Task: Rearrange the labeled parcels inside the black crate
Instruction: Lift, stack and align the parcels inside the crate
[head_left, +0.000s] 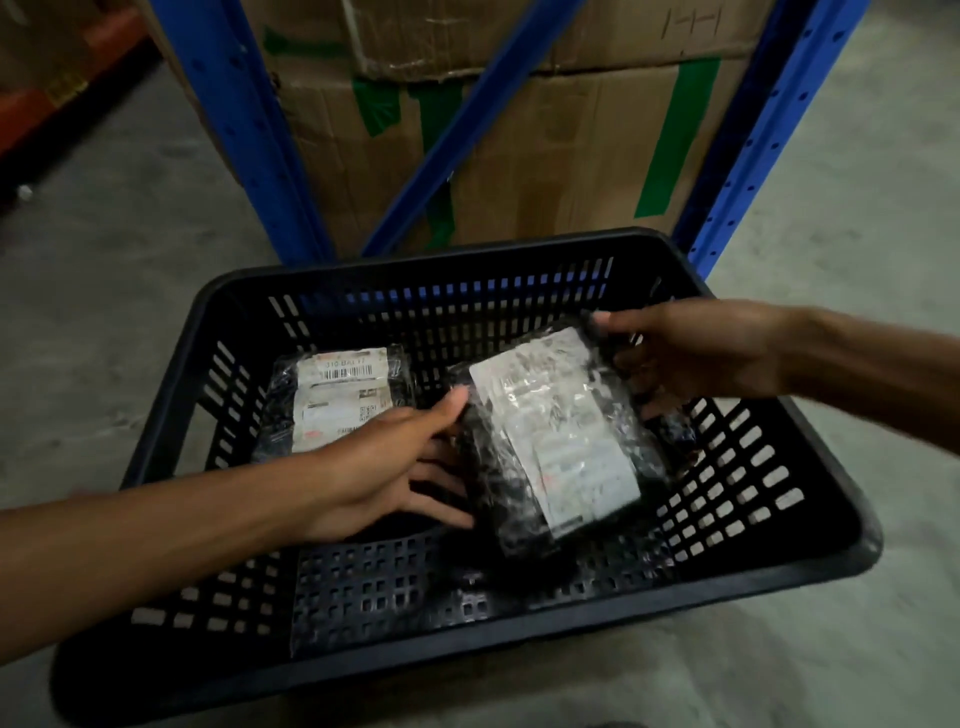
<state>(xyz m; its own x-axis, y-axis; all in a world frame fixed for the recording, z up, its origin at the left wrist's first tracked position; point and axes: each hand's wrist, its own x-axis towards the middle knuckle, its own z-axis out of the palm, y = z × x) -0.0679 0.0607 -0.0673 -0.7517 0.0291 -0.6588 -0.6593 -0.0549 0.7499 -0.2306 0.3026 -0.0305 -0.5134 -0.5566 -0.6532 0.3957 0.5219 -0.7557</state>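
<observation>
– Black crate (415, 670), nearest the camera: where is it sitting?

– It is sitting on a grey concrete floor (130, 270). Its slotted near wall is filling the foreground, and a person's two bare arms are reaching in over the rim.

– What is the left hand (384, 467) doing?

– It is reaching in from the lower left and grasping the held parcel (561, 436) at its left edge, thumb lying on top and fingers spreading underneath.

– And the right hand (696, 358)?

– It is gripping the same parcel at its far right corner, thumb pressing on top, fingers curling below. The black, plastic-wrapped pack is tilting over the right half of the crate, white label facing up. Whether its near end is touching the crate floor cannot be told.

– Is anything else lying inside?

– A second parcel (337, 395) is lying flat at the far left of the crate floor, label up. The left wrist is partly covering it, and a gap is showing between it and the held one.

– And behind?

– A blue steel rack (249, 130) is standing just beyond the crate, with cardboard boxes (571, 145) bearing green tape sitting between its uprights.
</observation>
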